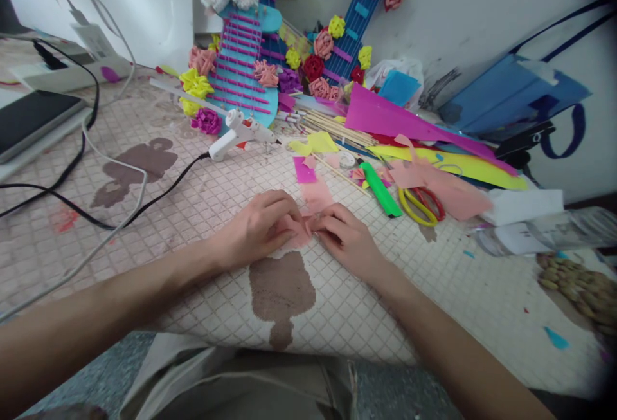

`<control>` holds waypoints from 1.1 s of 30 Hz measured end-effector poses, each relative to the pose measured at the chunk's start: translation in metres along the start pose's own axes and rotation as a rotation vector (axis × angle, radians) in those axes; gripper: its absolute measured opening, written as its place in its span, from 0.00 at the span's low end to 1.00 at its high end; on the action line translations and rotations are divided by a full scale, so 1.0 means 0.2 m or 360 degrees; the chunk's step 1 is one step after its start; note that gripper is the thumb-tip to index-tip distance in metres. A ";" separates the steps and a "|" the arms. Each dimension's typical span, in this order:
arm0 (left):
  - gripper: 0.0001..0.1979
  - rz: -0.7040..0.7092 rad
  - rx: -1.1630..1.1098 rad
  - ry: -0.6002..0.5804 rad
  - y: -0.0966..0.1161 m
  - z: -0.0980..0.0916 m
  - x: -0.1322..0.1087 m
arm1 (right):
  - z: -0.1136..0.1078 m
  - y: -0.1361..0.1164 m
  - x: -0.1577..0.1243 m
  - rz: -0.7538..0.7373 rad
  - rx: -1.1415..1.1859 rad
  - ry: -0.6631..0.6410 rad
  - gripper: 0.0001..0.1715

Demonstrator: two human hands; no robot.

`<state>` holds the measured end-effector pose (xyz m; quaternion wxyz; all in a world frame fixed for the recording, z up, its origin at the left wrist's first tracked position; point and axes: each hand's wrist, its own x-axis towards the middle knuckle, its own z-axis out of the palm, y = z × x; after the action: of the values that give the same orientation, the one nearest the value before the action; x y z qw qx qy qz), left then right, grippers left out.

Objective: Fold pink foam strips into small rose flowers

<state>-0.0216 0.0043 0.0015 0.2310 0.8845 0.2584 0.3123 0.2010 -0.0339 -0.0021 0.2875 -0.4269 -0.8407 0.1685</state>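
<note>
My left hand [258, 227] and my right hand [348, 238] meet at the middle of the table, fingers curled and pinched on a small piece of pink paper [301, 230] that lies against the patterned tablecloth [202, 195]. Part of the pink paper is hidden under the fingers. Just beyond the hands lie more pink paper scraps [315, 195] and a magenta square [303, 170].
A white glue gun [241, 132] with a black cord lies behind the hands. To the right are a green cutter [380, 190], yellow-and-red scissors [421, 204] and coloured paper sheets [409, 127]. Blue structures with paper flowers [250, 66] stand at the back. A phone [33, 118] and cables lie left.
</note>
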 end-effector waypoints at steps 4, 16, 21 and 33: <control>0.06 -0.0071 0.0063 0.0209 0.01 -0.01 0.00 | 0.00 0.00 0.00 0.0028 -0.0020 -0.0007 0.10; 0.05 -0.0112 0.0198 -0.0167 -0.01 -0.01 -0.01 | -0.03 0.05 0.01 -0.0254 -0.0209 -0.0116 0.14; 0.05 -0.0083 0.0142 -0.0154 -0.02 -0.02 -0.01 | -0.06 0.05 0.05 -0.0480 -0.0467 -0.0304 0.16; 0.14 -0.0002 0.0402 -0.0031 0.02 -0.03 -0.03 | 0.01 0.01 0.02 -0.0358 -0.0554 0.0034 0.11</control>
<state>-0.0282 -0.0003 0.0057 0.1205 0.9094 0.2940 0.2685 0.1997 -0.0294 -0.0035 0.2352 -0.3754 -0.8964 -0.0168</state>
